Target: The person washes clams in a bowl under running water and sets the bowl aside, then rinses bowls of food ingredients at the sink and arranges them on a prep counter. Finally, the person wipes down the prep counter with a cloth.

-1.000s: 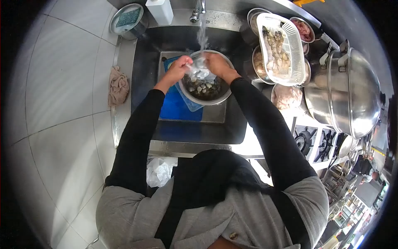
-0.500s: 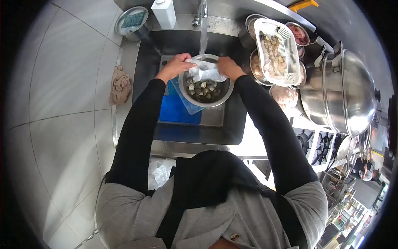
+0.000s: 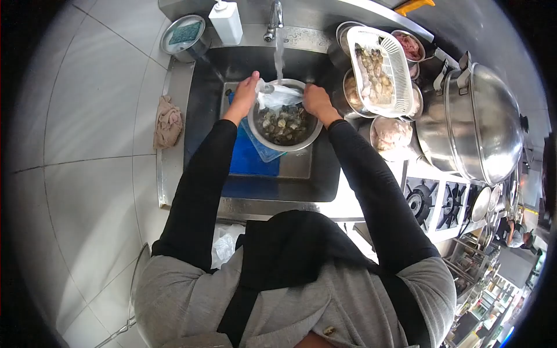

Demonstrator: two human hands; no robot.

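Both my hands grip a thin white plastic bag (image 3: 279, 96) stretched over the far part of a metal bowl (image 3: 318, 130). My left hand (image 3: 246, 93) has the bag's left end, by the bowl's rim. At the right rim, my right hand (image 3: 318, 101) is closed on the other end. Dark and pale shellfish, like clams (image 3: 282, 124), fill the bowl under the bag. Water runs from the faucet (image 3: 274, 20) down onto the bag and bowl. The bowl stands in a dark sink (image 3: 203, 139), above a blue board (image 3: 255, 159) and a clear plastic lid or tray.
Right of the sink, a white basket (image 3: 405, 64) of shellfish rests over metal bowls. Beyond stand a large steamer pot (image 3: 464, 127) and a stove (image 3: 423, 197). A soap bottle (image 3: 226, 23) and a pot with a sponge (image 3: 184, 33) are at back left; a cloth (image 3: 168, 123) lies left.
My left hand has turned more upright and drawn slightly left with its end of the bag. The bag is now bunched differently, with more of the shellfish showing.
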